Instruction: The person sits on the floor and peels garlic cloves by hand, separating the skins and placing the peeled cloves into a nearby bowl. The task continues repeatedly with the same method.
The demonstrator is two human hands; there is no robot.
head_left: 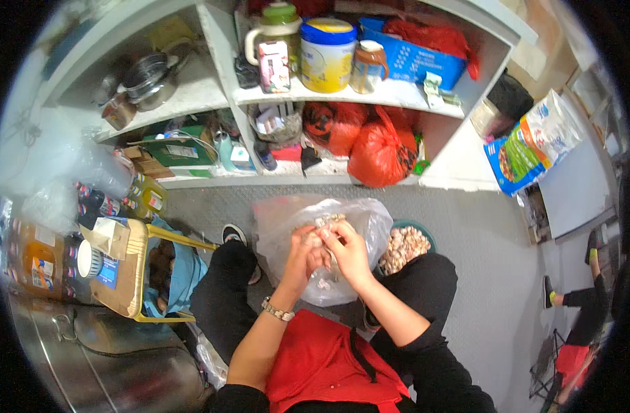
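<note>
My left hand (305, 253) and my right hand (348, 252) meet above a clear plastic bag (280, 220) between my knees. The fingers of both are closed around a small pale piece that looks like garlic, mostly hidden by the fingertips. Inside the bag lie pale, papery bits, partly covered by my hands. Just right of the bag, a dark green basin (435, 241) holds many pinkish-white garlic cloves (402, 249). My right knee overlaps its near edge.
Ahead stands a white shelf unit (222, 55) with tubs, bottles and red bags (380, 155). On the left are a yellow-framed stool (141, 275), a blue bag (184, 272) and drink bottles (150, 196). Another person's legs (582, 296) show at far right.
</note>
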